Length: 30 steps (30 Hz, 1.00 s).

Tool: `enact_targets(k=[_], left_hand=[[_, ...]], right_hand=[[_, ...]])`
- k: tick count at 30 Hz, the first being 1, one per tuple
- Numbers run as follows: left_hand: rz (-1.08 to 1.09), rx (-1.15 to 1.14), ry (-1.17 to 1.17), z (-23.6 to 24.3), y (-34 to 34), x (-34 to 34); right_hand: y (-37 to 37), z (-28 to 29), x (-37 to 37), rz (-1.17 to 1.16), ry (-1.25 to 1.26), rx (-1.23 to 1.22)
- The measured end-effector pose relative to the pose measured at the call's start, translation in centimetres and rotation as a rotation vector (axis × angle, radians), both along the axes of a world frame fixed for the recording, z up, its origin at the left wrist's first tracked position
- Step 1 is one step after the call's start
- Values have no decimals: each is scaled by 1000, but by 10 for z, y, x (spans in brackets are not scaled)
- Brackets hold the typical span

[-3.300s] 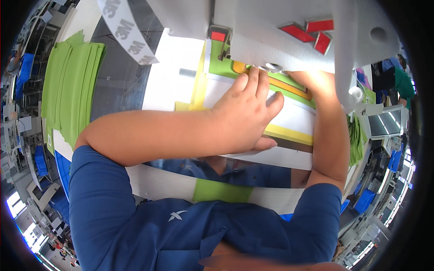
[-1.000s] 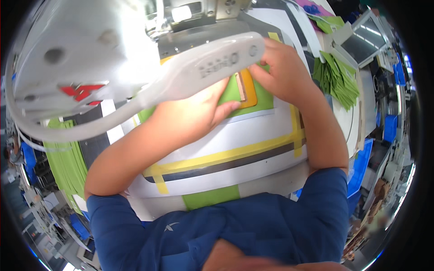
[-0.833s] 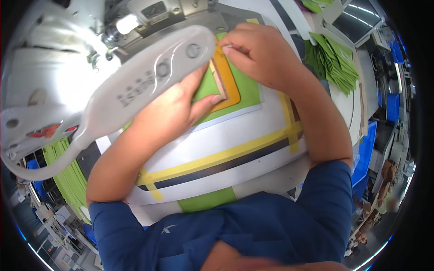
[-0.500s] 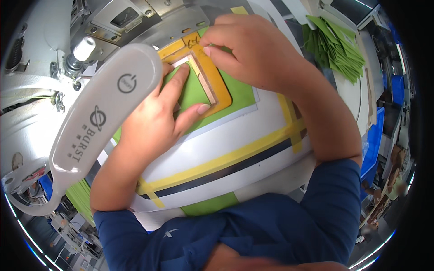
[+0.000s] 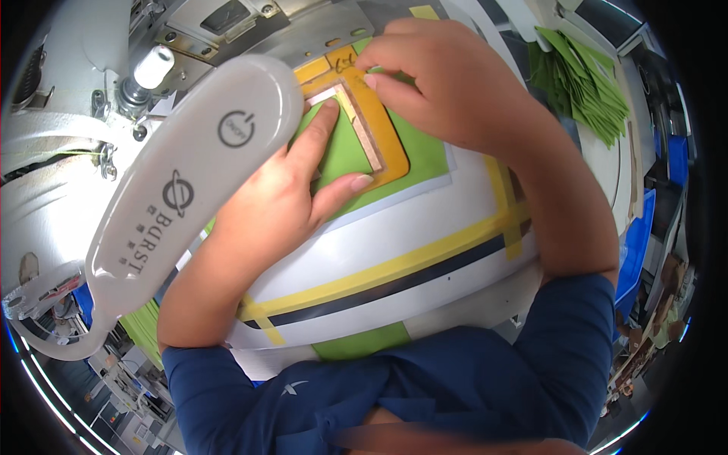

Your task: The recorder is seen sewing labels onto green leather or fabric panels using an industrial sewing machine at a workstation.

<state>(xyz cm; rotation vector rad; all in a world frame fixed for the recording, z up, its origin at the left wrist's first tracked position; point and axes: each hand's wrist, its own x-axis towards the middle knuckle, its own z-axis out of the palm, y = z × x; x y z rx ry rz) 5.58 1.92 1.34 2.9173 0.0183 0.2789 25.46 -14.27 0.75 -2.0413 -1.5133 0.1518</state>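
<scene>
My left hand (image 5: 284, 186) lies with thumb and forefinger spread on a green fabric piece (image 5: 343, 152) inside a yellow template frame (image 5: 396, 144). Its other fingers are hidden behind the white lamp. At the frame's upper right edge, my right hand (image 5: 436, 83) is closed, thumb and forefinger pinched together; what is between them is too small to make out. A strip of brownish material (image 5: 362, 135) runs along the frame's inner right side. Beneath the frame is a larger green fabric sheet (image 5: 426, 158), on a pale, see-through-edged backing.
A white lamp (image 5: 201, 163) on a curved neck blocks the left foreground. The machine's white body (image 5: 57, 212) and metal plate (image 5: 296, 34) lie left and far. Yellow tape (image 5: 379, 269) crosses the white work surface. Stacked green pieces (image 5: 582, 87) sit at far right, near a blue bin (image 5: 635, 243).
The whole view has shifted, so the scene sits farther right and slightly higher. Both hands keep nearly the same places on the template. The lamp now covers more of my left fingers.
</scene>
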Motion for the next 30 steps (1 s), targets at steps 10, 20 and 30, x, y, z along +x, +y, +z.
enact_targets(k=[10,20,30], left_hand=[[36,-14,29,8,-13,2],[51,-291,185,1,6,-8],[-54,-148,-113,-30,3,-9]], right_hand=[[-1,5,-2,43,-63,-21],[-2,12,-9,28,-47,-22],[-2,32,-30,36,-92,-78]])
